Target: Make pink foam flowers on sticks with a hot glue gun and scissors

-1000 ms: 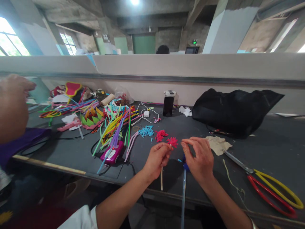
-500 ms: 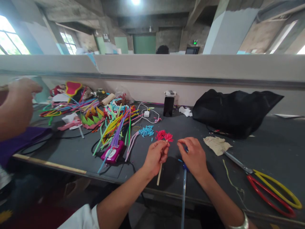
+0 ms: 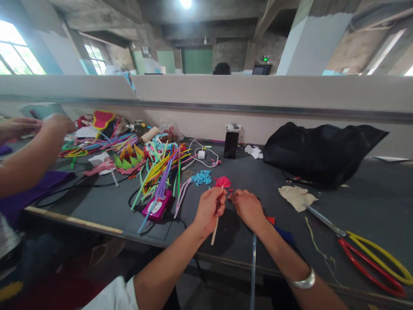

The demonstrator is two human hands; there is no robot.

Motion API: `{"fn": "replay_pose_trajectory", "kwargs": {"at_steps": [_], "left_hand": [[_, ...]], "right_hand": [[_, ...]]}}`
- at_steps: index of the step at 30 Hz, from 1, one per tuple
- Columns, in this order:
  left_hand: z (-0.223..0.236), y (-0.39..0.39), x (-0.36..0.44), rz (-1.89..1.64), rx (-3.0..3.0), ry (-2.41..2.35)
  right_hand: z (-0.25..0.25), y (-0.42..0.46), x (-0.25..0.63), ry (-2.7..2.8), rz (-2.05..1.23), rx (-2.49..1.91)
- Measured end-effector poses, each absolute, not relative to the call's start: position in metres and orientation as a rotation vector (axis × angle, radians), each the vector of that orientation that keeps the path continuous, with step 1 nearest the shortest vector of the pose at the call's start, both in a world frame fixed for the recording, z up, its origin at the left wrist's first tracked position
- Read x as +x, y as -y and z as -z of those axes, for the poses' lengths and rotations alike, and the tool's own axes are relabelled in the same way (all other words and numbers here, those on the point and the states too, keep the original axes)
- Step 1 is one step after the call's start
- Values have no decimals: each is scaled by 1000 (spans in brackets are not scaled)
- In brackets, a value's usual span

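Note:
My left hand [image 3: 211, 209] pinches a thin pale stick [image 3: 214, 232] topped by a pink flower-like tuft [image 3: 223, 182] of short fuzzy pieces. Behind the tuft lies a pile of loose pink pieces, mostly covered by it. Just right of it, my right hand [image 3: 248, 207] is low over the table with its fingertips together beside a few small pink bits; what they hold is too small to make out. Under my right forearm sits a blue tool [image 3: 285, 237] with an orange part, largely hidden. A clear rod [image 3: 253, 271] extends past the table edge.
Blue cut pieces [image 3: 201, 177] and coloured pipe cleaners [image 3: 161, 172] lie left, by a purple device [image 3: 157, 206]. Large scissors [image 3: 342, 232], a beige cloth [image 3: 297, 197], a black bag [image 3: 319, 155] and a bottle [image 3: 231, 142] stand around. Another person's arm [image 3: 32, 150] reaches in at left.
My left hand has brought the pink tuft slightly left, over the pink pile. My right hand has moved left and turned palm down, close to the left hand. The other person's arm has shifted right.

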State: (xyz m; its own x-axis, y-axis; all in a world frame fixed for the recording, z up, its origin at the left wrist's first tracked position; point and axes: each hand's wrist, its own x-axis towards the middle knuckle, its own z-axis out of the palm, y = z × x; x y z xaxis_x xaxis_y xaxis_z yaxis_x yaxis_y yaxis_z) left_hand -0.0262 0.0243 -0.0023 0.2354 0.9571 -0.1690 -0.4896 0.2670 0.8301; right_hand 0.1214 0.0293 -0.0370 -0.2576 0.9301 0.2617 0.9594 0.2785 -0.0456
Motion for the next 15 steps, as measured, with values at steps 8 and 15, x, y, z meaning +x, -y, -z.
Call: {"fn": "replay_pose_trajectory", "kwargs": {"at_steps": [8,15], "left_hand": [[0,-21,-23,-1097,757,-803],[0,-19,-22,-1100,794,-854]], "right_hand": [[34,-23,121,2210,109,-1743],[11,2,136,1959,-92,-1622]]}}
